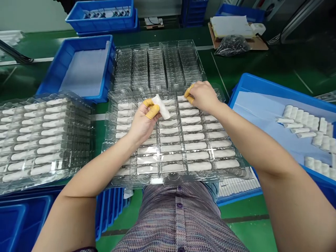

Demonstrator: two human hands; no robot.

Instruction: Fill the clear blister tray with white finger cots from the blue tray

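In my left hand (147,117) a white flattened roll (161,107) is pinched between thumb and finger, both in yellow finger cots. It is tilted above a clear plastic tray (172,176) whose rows of slots hold many similar white rolls. My right hand (201,95), also with yellow finger cots, reaches to the far part of this tray. Its fingers are closed at the end of another white roll (181,98) in a slot. The fingertips partly hide that roll. My left hand covers some slots in the left columns.
Stacked filled trays (39,140) stand at left. Behind the work tray are clear trays (157,66) without rolls. A blue bin (107,84) lined with paper sits back left. At right, a large blue bin (244,82) holds loose white rolls. More blue bins (110,210) are below left.
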